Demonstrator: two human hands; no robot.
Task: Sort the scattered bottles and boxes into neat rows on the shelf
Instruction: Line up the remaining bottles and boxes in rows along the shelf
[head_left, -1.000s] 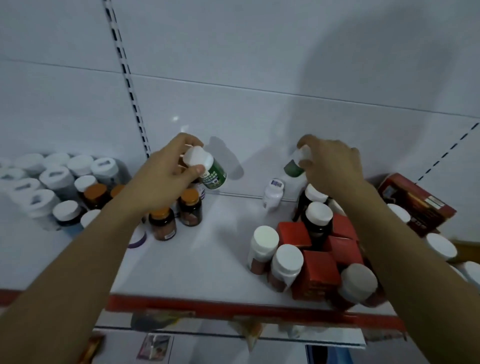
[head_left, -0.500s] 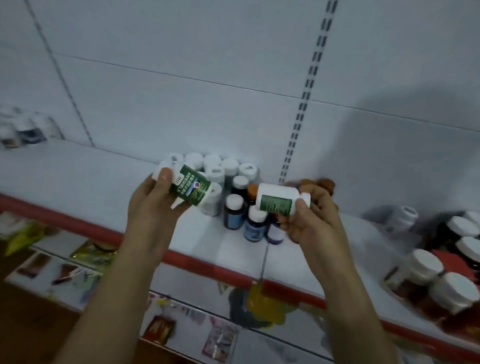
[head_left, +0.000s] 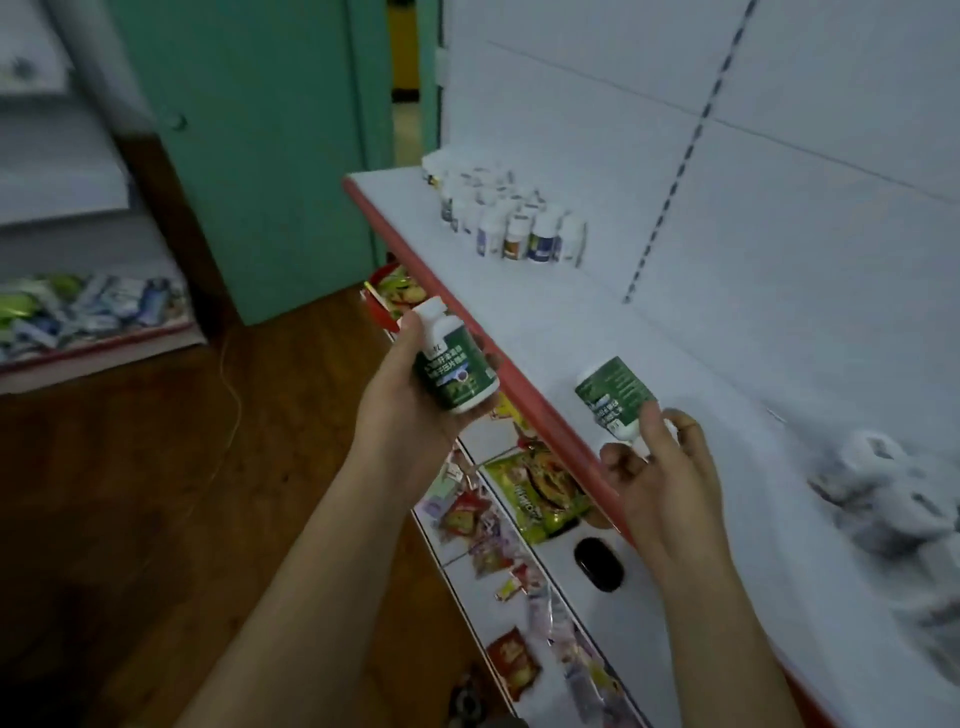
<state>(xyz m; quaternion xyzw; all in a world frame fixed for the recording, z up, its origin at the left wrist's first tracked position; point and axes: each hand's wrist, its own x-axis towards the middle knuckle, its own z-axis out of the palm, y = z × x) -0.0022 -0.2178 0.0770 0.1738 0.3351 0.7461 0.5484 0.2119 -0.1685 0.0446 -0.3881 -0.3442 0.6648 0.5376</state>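
The right hand (head_left: 667, 478) pinches the lower end of a green-labelled bottle (head_left: 615, 396) with thumb and fingertips, tilted above the white shelf (head_left: 597, 322); the left hand (head_left: 410, 415) curls round a second green bottle (head_left: 456, 364), cap up, just outside the shelf's red edge; farther along, small bottles (head_left: 514, 228) stand grouped.

left fingers (head_left: 410, 335) round a bottle (head_left: 457, 371), just before the front edge of the shelf (head_left: 571, 312) | right fingers (head_left: 652, 431) pinch second bottle (head_left: 615, 392) over the shelf, right of the first | bottle group (head_left: 514, 228) beyond both fingers, at far end | bottle cluster (head_left: 883, 499) right of right fingers | packets (head_left: 530, 493) on lower shelf (head_left: 649, 623) beneath
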